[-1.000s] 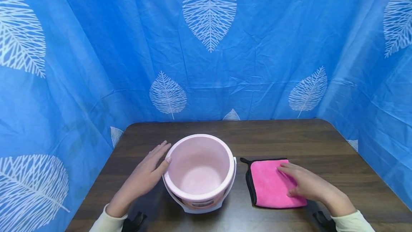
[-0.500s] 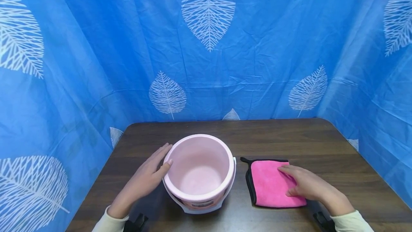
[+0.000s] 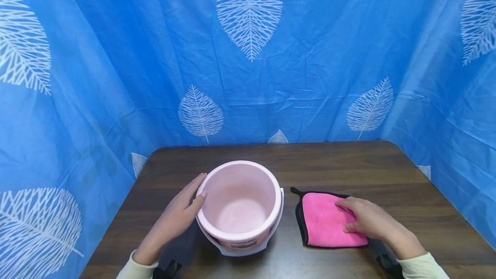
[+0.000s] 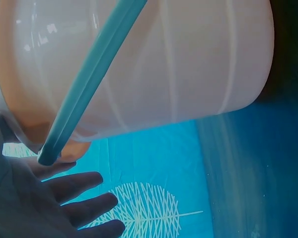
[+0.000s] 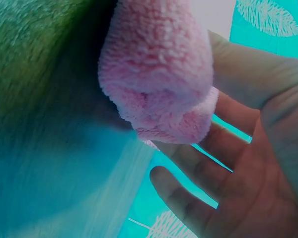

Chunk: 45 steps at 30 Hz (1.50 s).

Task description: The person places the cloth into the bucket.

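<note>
Fingers [image 4: 79, 186], left hand [image 3: 174, 216]: straight and spread at the outer left side of a pale pink bucket [image 3: 240, 203], with the thumb [image 3: 197, 203] lying over its rim [image 3: 237, 237].
Fingers [image 5: 181, 201], right hand [image 3: 377, 223]: resting with the thumb [image 5: 248, 69] on the right part of a folded pink cloth [image 3: 323, 223], tips apart in the head view; the fold hides them from the wrist camera, and I cannot tell whether they pinch.
Bucket: upright on the dark wood-grain surface [image 3: 387, 171], to the left of the cloth and apart from it; its handle [image 3: 244, 252] hangs down across the near side, above it a label too small to read.
Cloth: flat on the surface, black along its edges, a black loop [image 3: 296, 191] at the far left corner, pointing toward the bucket.
Sleeves [image 3: 424, 266]: cream on both arms, a dark strap [image 3: 166, 268] beside each cuff.
Backdrop: blue curtain [image 3: 306, 55] hung around the surface before us, printed with white leaves [image 3: 249, 12].
</note>
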Tool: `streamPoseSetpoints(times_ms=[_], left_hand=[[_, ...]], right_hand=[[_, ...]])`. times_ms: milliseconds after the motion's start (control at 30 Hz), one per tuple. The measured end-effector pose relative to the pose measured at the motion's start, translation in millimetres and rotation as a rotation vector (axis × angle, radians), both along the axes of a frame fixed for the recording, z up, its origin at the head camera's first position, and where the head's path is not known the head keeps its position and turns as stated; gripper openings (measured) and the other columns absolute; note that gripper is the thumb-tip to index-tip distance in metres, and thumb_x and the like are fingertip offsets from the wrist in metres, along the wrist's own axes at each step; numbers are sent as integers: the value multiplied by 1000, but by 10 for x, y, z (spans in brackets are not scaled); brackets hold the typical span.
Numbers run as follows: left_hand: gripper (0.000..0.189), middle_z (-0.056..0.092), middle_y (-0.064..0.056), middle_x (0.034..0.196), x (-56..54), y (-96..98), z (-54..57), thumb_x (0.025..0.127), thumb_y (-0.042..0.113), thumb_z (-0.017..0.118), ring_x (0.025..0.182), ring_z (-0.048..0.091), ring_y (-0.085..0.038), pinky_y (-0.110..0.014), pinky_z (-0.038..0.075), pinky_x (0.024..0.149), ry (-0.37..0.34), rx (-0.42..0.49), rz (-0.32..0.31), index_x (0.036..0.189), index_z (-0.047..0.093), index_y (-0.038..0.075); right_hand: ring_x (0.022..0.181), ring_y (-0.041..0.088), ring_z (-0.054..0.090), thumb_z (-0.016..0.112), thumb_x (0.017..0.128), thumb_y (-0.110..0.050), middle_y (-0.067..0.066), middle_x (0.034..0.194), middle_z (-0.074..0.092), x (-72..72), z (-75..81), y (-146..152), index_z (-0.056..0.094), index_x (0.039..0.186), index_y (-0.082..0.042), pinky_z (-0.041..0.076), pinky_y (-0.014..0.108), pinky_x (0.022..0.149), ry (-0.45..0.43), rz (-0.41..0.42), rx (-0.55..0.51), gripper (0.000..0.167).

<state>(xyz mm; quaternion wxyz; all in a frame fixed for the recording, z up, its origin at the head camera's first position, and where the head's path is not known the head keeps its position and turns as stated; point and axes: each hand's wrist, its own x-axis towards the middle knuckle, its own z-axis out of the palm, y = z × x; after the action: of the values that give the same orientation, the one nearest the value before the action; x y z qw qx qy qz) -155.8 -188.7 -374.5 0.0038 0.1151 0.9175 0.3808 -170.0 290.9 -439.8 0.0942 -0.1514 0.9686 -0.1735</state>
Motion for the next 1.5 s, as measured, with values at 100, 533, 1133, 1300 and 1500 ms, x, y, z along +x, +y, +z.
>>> streamPoseSetpoints(times_ms=[100, 533, 1133, 1300, 1500], left_hand=[[59, 31, -17, 163, 4, 1, -15, 107, 30, 48, 149, 28, -39, -58, 28, 114, 10, 15, 2, 158, 34, 5], [57, 34, -17, 161, 25, -7, -31, 107, 27, 47, 147, 31, -38, -57, 28, 115, 17, 64, 17, 158, 35, 5], [54, 36, -17, 160, 0, 32, -26, 107, 22, 44, 147, 33, -36, -53, 30, 114, 17, 109, 24, 157, 34, 3], [55, 35, -18, 161, -1, 35, -28, 107, 21, 43, 147, 33, -36, -53, 29, 115, 16, 127, 22, 158, 32, 3], [55, 32, -19, 162, -9, 54, -38, 108, 20, 41, 147, 32, -36, -51, 29, 114, -1, 166, 1, 158, 29, 0]], right_hand=[[115, 42, 61, 92, 71, -25, 19, 122, 67, 7, 4, -8, 69, 125, -3, 51, 60, 92, 18, 3, 8, 63], [108, 39, 66, 89, 75, -21, 15, 113, 72, 31, 0, -57, 73, 118, -4, 52, 59, 91, 27, -1, 27, 49], [87, 20, 67, 83, 78, -19, 2, 100, 72, 43, 154, -104, 73, 109, -5, 56, 45, 77, 160, 56, -27, 35], [88, 20, 66, 83, 78, -18, 2, 101, 72, 48, 200, -112, 74, 109, -5, 56, 45, 77, 169, 51, -33, 35], [81, 12, 62, 82, 78, -16, -1, 98, 71, 69, 257, -105, 74, 108, -6, 55, 39, 71, 230, 49, -60, 33]])
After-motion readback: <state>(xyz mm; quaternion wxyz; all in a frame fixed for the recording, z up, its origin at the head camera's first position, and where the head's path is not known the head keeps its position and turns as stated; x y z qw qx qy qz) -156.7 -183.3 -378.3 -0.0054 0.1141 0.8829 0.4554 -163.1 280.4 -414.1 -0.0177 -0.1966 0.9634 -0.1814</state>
